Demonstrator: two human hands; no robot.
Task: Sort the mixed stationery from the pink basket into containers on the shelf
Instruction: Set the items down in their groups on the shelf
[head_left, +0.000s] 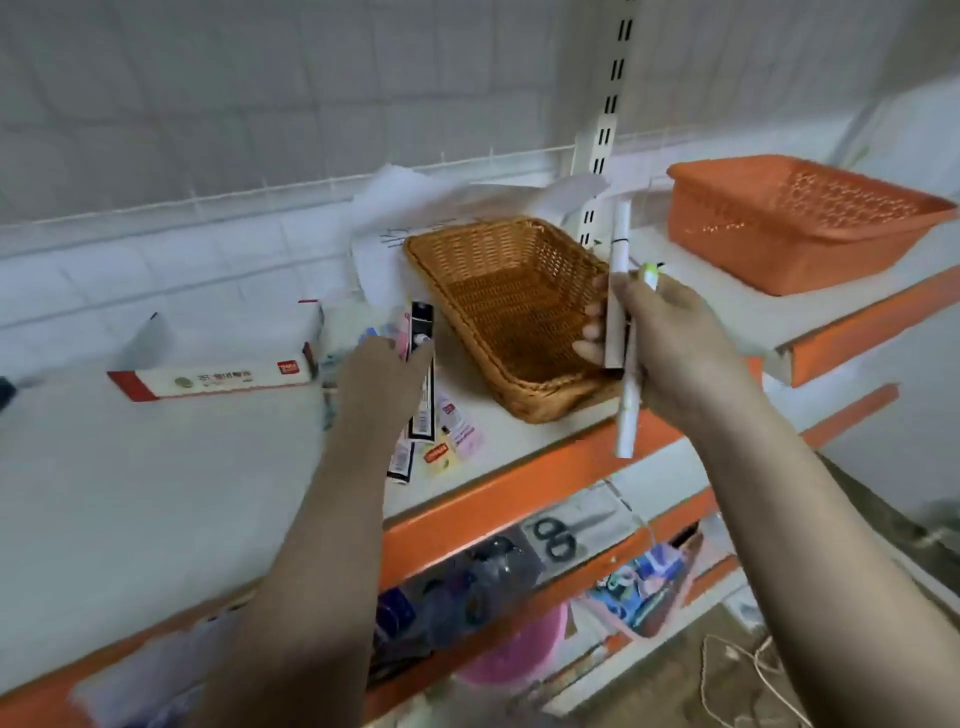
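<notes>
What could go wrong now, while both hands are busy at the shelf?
1. The right hand grips several pens in a loose bunch; one long pen hangs below the fist and might slip out.
2. The packets under the left hand lie near the shelf edge; a push may send some over.
3. The wicker basket overhangs that edge slightly, so a bump could tip it.

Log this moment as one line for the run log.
right hand: holds white pens beside wicker basket | left hand: on packets on shelf | orange basket: holds nothing visible
</notes>
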